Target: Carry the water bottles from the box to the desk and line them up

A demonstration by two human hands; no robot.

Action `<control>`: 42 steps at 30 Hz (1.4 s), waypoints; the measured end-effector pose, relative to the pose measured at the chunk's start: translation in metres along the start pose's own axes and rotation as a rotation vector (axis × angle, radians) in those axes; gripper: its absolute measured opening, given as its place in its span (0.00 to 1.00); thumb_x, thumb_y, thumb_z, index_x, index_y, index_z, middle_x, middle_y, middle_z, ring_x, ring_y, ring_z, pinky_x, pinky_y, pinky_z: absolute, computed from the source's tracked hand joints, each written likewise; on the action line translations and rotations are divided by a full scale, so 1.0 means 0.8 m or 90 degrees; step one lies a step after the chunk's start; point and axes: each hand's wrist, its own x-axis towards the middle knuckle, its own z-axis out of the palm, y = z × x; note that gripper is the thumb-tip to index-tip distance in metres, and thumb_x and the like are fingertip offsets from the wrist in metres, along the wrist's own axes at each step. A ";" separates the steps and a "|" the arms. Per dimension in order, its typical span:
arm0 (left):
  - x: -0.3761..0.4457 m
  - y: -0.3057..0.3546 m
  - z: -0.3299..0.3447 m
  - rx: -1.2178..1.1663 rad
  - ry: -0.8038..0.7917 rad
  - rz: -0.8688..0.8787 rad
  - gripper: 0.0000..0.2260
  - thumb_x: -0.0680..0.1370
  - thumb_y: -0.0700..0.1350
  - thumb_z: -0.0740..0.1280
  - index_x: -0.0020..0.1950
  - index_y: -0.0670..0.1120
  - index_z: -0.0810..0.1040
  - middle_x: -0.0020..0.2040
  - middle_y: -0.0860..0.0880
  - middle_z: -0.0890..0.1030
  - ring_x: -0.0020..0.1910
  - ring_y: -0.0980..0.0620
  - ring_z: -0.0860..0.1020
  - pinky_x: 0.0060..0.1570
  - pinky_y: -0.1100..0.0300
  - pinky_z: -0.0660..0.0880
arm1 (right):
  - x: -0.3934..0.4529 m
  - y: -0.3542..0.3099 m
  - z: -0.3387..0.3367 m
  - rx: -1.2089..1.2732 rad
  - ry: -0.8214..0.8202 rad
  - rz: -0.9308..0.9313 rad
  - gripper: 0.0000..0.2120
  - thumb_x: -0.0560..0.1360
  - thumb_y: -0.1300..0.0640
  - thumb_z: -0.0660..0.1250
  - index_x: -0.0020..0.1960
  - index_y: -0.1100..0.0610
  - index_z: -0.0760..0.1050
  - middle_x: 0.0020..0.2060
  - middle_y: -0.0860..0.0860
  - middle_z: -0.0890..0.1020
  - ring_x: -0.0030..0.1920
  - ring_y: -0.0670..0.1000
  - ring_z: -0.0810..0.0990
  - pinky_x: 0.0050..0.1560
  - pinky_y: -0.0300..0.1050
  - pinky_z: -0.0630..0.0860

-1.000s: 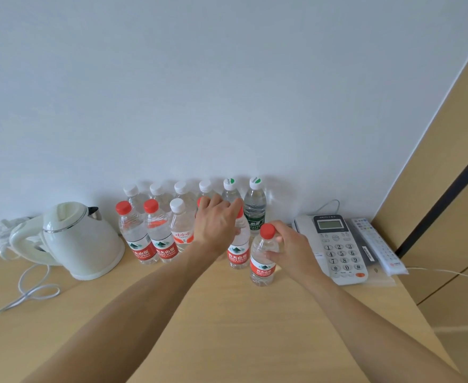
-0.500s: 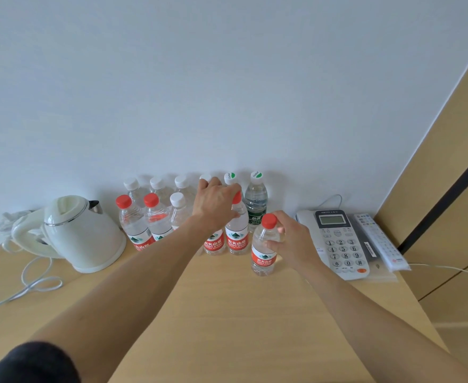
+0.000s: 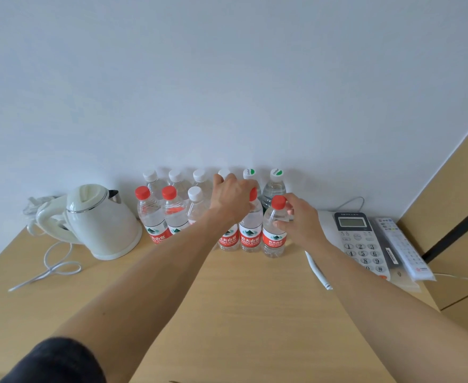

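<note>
The head view looks down on a light wooden table (image 3: 241, 313) set against a pale wall (image 3: 227, 78). Water bottles stand upright in two rows along the table's far edge, touching or just beside one another. The back row has white-capped bottles (image 3: 175, 181) and two with green-marked caps (image 3: 274, 186). The front row holds two red-capped bottles (image 3: 151, 217) at its left end, then a white-capped one (image 3: 195, 205), then more red-labelled bottles toward the right.

The left hand (image 3: 231, 199) reaches over the middle of the front row, fingers curled down over the tops of two red-labelled bottles (image 3: 250, 230); how firmly it grips them cannot be told. The right hand (image 3: 300, 217) closes thumb and fingers around the shoulder of the rightmost front bottle (image 3: 274, 233), which stands on the table beside its neighbour, its red cap showing above the fingers.

Near the far left corner sits a white kettle (image 3: 102, 222) with its cord (image 3: 53, 266) looped on the tabletop. Toward the right edge lie a telephone (image 3: 362, 241) and, just beside it, a remote control (image 3: 404, 244). A dark sleeve (image 3: 58, 360) shows on the left arm at the bottom of the view.
</note>
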 end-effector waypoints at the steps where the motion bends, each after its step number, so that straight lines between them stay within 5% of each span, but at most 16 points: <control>1: 0.000 0.001 0.000 0.001 0.000 -0.003 0.12 0.77 0.50 0.72 0.59 0.54 0.77 0.48 0.49 0.80 0.55 0.47 0.74 0.50 0.52 0.56 | 0.001 0.001 0.000 -0.002 0.002 0.000 0.24 0.68 0.62 0.77 0.62 0.54 0.76 0.45 0.51 0.77 0.48 0.52 0.75 0.49 0.43 0.68; 14: -0.002 0.002 0.007 -0.008 0.023 -0.024 0.15 0.76 0.53 0.73 0.59 0.51 0.74 0.48 0.46 0.79 0.54 0.45 0.74 0.55 0.50 0.61 | 0.005 0.003 0.002 -0.006 0.038 -0.004 0.22 0.68 0.62 0.78 0.60 0.56 0.76 0.46 0.56 0.77 0.49 0.56 0.77 0.53 0.53 0.74; 21: -0.001 0.003 0.006 -0.008 0.017 -0.027 0.11 0.77 0.52 0.73 0.56 0.52 0.77 0.48 0.48 0.80 0.55 0.47 0.74 0.52 0.52 0.57 | 0.006 0.002 -0.004 -0.016 0.017 0.032 0.25 0.68 0.60 0.78 0.62 0.56 0.74 0.46 0.51 0.76 0.48 0.52 0.74 0.51 0.48 0.71; 42: -0.005 0.001 0.011 0.004 0.019 -0.029 0.09 0.78 0.53 0.70 0.56 0.53 0.77 0.47 0.48 0.80 0.57 0.47 0.72 0.51 0.52 0.57 | 0.002 -0.009 -0.006 -0.038 -0.013 0.101 0.19 0.71 0.59 0.76 0.59 0.58 0.74 0.49 0.54 0.80 0.52 0.57 0.79 0.55 0.55 0.76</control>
